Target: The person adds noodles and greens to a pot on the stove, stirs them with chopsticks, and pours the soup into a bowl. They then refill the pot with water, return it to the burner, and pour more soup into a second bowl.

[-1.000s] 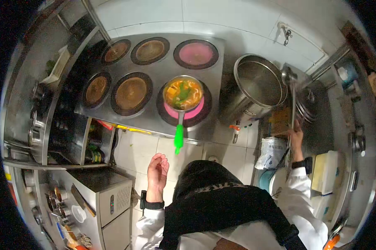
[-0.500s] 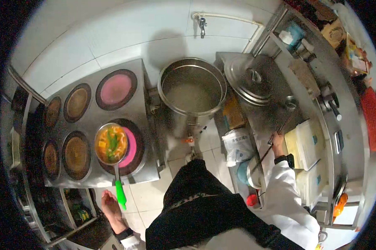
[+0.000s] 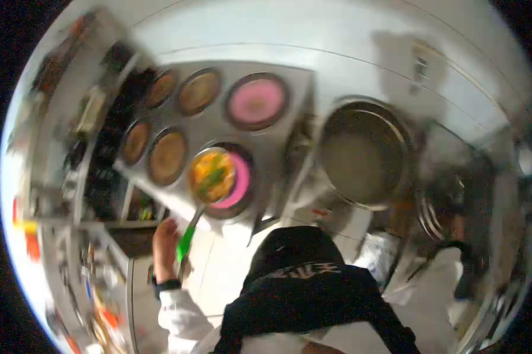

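Observation:
On the stove (image 3: 278,159) a small pan of soup (image 3: 213,176), orange broth with greens on top, sits partly over a pink-glowing round burner (image 3: 239,183). Its green handle (image 3: 186,241) sticks out past the front edge. My left hand (image 3: 166,248) is right beside that handle, fingers extended and not wrapped round it. On the other side, my right hand (image 3: 456,229) is smeared by motion close to the big metal pot lid (image 3: 431,215). A thin dark rod (image 3: 420,268) shows near its sleeve; I cannot tell whether the hand holds it.
Between the stove and the right counter stands a large deep pot (image 3: 363,156) of cloudy liquid. A silvery white bag (image 3: 378,253) is below it on the right. Another burner (image 3: 256,101) glows pink at the back. Shelves (image 3: 80,224) with assorted goods line the left.
The view has swung left, so the stove and pot now appear further right. My left hand has come up beside the green handle. My right hand has moved toward the pot lid.

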Motion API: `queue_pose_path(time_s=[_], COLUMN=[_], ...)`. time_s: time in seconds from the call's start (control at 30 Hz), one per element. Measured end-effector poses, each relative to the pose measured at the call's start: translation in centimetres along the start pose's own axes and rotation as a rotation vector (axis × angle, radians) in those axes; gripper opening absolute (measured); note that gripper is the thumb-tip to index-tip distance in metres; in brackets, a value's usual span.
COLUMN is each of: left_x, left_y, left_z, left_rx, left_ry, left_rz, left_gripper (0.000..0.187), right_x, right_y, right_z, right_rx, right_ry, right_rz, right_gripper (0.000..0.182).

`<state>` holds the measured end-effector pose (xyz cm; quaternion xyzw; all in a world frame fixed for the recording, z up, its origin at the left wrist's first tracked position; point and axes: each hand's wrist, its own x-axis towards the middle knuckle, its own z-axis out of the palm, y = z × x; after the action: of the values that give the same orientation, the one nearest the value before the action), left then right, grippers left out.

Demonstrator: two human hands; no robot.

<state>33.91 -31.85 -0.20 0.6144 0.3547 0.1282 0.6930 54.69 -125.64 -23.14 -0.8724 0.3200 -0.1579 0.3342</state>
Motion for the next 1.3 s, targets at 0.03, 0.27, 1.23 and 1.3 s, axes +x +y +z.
queue_pose_path(time_s=[0.03,0.27,1.23,1.3], left_x=[0.4,-1.2,-6.0,-7.5], left_y=[-0.5,1.4,-9.0,-8.6], left_z=[-0.6,4.4,12.7,13.1], left_rx=[0.139,0.588,0.023,-0.149], left_ry=[-0.007,-0.262,-0.318,-0.381], left_rz=[0.018,-0.076,0.06,-0.016], left_gripper=[0.032,0.036,0.026,0.015], right_x=[2.9,9.2,-10.8,-13.0], right_y=[-0.5,-6.8,-35.3,-39.9], right_z=[1.2,4.5,16.6,13.9], right_rx=[0.006,0.123,0.485,0.527], right_ry=[-0.041,-0.335,-1.174,-1.189], right_rz=[-0.017,0.0,0.074,0.044], right_gripper=[0.022,0.024,0.018,0.018])
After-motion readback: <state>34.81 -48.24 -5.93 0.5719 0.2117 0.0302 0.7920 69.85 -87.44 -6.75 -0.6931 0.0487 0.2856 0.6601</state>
